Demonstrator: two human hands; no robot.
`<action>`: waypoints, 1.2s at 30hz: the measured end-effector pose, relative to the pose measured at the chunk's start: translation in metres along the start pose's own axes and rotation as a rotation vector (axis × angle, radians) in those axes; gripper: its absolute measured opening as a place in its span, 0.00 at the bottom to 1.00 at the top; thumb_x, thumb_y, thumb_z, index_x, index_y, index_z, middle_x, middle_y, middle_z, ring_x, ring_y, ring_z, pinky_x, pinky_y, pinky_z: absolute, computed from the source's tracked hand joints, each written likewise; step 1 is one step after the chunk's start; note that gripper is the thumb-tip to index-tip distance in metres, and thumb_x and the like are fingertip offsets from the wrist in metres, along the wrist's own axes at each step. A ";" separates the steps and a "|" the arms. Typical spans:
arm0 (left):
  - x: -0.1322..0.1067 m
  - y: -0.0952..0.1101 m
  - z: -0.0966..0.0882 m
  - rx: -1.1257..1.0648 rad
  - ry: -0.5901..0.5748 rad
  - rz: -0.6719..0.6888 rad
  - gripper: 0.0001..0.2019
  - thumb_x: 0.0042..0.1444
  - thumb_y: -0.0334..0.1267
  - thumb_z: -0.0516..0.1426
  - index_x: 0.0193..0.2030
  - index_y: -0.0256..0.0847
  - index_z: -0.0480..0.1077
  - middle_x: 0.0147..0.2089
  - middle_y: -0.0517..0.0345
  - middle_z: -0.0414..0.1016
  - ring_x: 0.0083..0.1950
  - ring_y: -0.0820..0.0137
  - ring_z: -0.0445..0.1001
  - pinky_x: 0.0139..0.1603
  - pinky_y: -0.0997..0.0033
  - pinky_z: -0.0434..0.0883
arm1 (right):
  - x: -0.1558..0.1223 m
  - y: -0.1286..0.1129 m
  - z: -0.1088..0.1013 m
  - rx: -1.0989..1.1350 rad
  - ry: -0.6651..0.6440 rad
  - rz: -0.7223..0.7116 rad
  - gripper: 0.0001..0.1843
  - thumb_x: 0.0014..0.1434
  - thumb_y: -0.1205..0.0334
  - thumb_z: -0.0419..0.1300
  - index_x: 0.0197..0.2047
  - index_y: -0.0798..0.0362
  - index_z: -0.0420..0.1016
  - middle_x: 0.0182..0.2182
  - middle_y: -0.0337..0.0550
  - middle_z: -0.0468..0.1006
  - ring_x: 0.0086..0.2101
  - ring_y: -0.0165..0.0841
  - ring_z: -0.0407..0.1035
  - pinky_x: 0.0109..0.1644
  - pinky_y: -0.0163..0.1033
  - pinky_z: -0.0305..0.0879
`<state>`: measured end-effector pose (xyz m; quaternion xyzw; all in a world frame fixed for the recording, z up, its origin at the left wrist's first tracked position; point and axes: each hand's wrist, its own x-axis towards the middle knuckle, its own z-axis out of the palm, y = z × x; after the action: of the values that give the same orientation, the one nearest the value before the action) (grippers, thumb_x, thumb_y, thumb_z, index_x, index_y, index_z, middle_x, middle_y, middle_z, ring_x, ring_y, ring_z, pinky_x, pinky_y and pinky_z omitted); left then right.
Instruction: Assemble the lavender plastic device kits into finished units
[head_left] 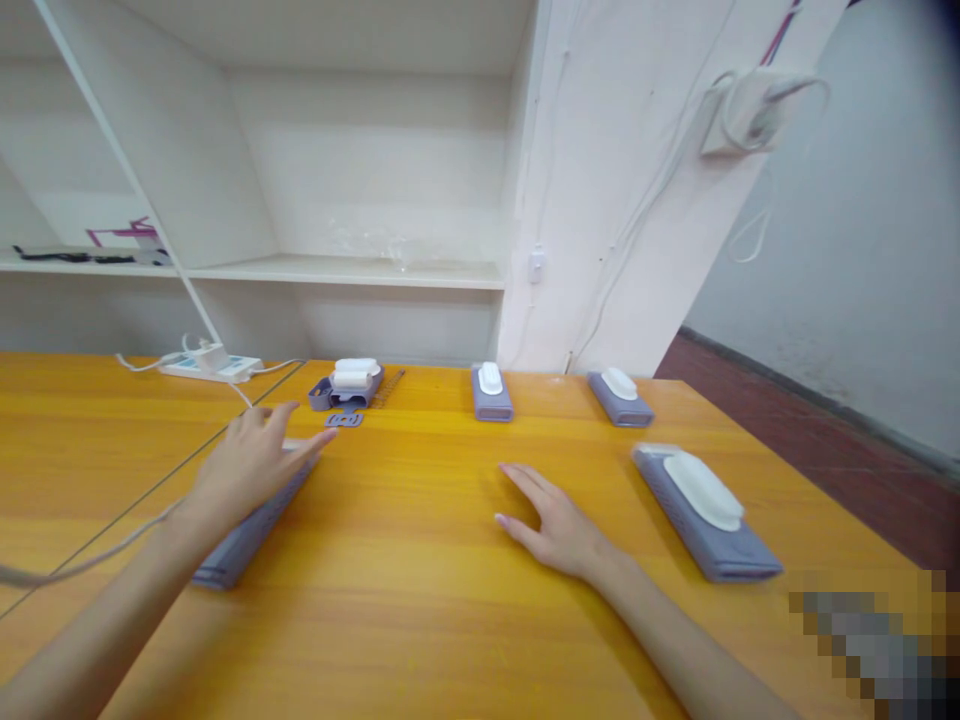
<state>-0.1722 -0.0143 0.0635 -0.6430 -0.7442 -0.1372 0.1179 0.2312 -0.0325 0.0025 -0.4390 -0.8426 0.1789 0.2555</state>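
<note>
My left hand hovers over or rests on a long grey-purple case at the left; whether it touches cannot be made out. Its thumb and fingers are spread, and they hide the case's upper part. Lower and to the right, my right hand is low over the wooden table, fingers apart, holding nothing. A similar case with a white oval piece on top lies to the right of that hand.
Near the back edge are two more such cases, and an opened one with white rolls and a flat grey part. A power strip with cables lies back left. White shelving stands behind.
</note>
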 end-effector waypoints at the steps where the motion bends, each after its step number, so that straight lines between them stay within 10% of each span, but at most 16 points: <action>1: 0.014 0.009 0.003 0.037 0.038 0.003 0.38 0.49 0.65 0.44 0.58 0.37 0.59 0.51 0.42 0.66 0.52 0.51 0.64 0.52 0.57 0.60 | 0.000 -0.001 -0.001 0.001 -0.003 0.002 0.33 0.58 0.47 0.53 0.63 0.50 0.52 0.60 0.46 0.59 0.58 0.38 0.55 0.62 0.47 0.53; 9: 0.102 0.061 0.040 0.082 0.132 -0.204 0.40 0.49 0.67 0.42 0.56 0.33 0.59 0.49 0.33 0.63 0.51 0.45 0.62 0.45 0.54 0.62 | 0.000 -0.003 -0.005 0.021 -0.013 0.017 0.33 0.58 0.48 0.54 0.63 0.49 0.52 0.60 0.46 0.59 0.58 0.37 0.56 0.62 0.46 0.53; 19: 0.163 0.075 0.069 -0.046 -0.011 -0.372 0.40 0.43 0.67 0.47 0.57 0.42 0.60 0.61 0.31 0.52 0.58 0.34 0.52 0.46 0.34 0.54 | 0.000 -0.002 -0.005 0.019 -0.003 0.007 0.34 0.57 0.49 0.54 0.63 0.51 0.53 0.60 0.48 0.59 0.58 0.37 0.55 0.62 0.45 0.53; 26: 0.163 0.078 0.087 -0.030 -0.019 -0.407 0.32 0.46 0.59 0.49 0.52 0.40 0.65 0.54 0.32 0.60 0.52 0.40 0.61 0.43 0.41 0.59 | 0.000 -0.002 -0.005 0.008 -0.008 0.012 0.33 0.57 0.48 0.54 0.63 0.52 0.54 0.60 0.48 0.59 0.58 0.37 0.55 0.62 0.45 0.52; 36: 0.121 0.101 0.052 -0.017 0.100 -0.179 0.29 0.51 0.57 0.47 0.54 0.40 0.63 0.49 0.39 0.64 0.51 0.47 0.62 0.44 0.54 0.62 | 0.001 -0.001 -0.006 0.023 -0.009 0.018 0.33 0.57 0.49 0.55 0.62 0.51 0.55 0.60 0.48 0.59 0.58 0.38 0.55 0.62 0.46 0.53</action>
<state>-0.0896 0.1299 0.0632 -0.5674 -0.7906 -0.1855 0.1366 0.2334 -0.0320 0.0080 -0.4427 -0.8377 0.1928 0.2552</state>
